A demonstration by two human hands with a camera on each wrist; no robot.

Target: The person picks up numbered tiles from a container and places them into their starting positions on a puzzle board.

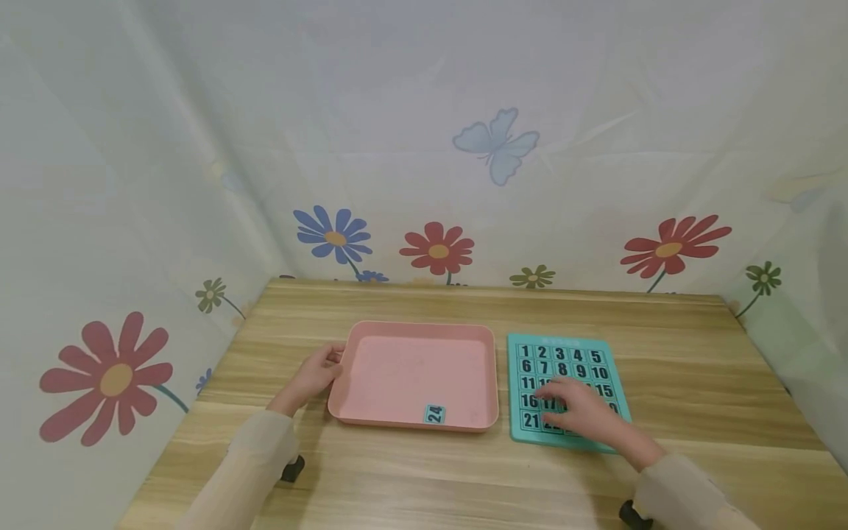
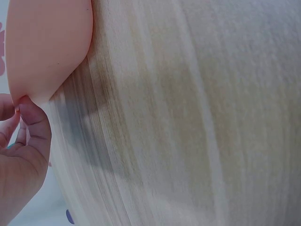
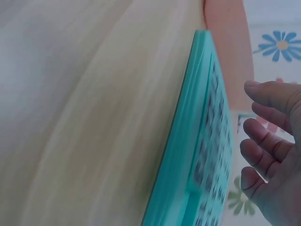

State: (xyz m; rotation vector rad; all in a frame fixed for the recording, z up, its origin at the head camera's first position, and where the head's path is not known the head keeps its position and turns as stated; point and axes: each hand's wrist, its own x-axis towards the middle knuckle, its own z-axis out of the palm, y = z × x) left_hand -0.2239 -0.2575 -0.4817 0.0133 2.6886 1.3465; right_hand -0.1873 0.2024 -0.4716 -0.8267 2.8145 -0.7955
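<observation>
My left hand (image 1: 319,372) pinches the left rim of a pink tray (image 1: 414,330); in the left wrist view the thumb and a finger of that hand (image 2: 28,146) meet at the tray's edge (image 2: 49,47). One light blue number tile marked 24 (image 1: 434,414) lies turned sideways in the tray, near its front side. To the right is a teal number board (image 1: 570,344) with rows of black-numbered tiles. Above its lower rows hovers my right hand (image 1: 579,408), hiding several numbers. Nothing is between its loosely bent fingers in the right wrist view, where the hand (image 3: 277,146) stands off the board (image 3: 188,127).
Both things rest on a wood-grain table (image 1: 689,368), with a narrow gap between tray and board. A pale curtain (image 1: 397,96) printed with flowers and a butterfly hangs behind the table and along its sides.
</observation>
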